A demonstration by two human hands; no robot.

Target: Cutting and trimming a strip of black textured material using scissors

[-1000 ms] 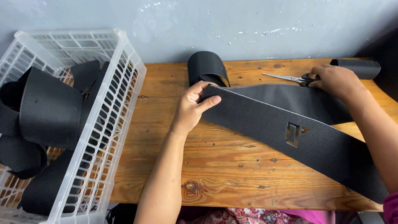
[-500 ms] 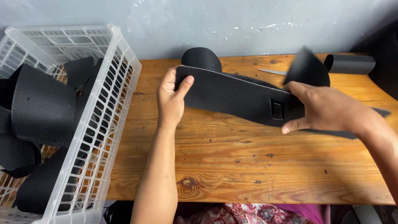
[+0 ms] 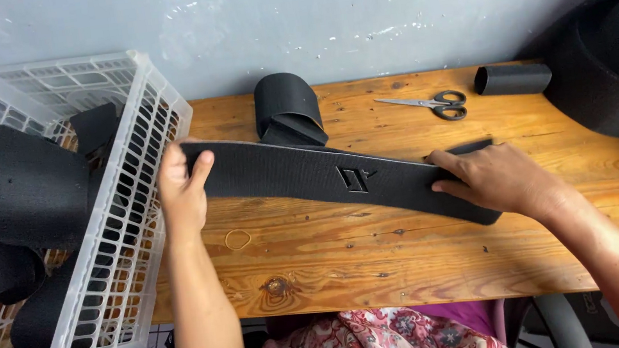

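Since the earlier frame I see the black strap piece (image 3: 326,180) moved left, toward the white basket (image 3: 155,138). My left hand (image 3: 182,190) pinches its left end beside the basket rim; my right hand (image 3: 495,179) presses flat on the other end, over the counter (image 3: 382,252). I judge the step is moving the cut piece; next needs the right hand's release.

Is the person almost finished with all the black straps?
Partly, it seems. Several black strap pieces already lie in the white basket. One long black strap is in hand: the left hand holds one end beside the basket, and the right hand presses the other end on the wooden table. A big black roll and scissors wait, so likely more remains.
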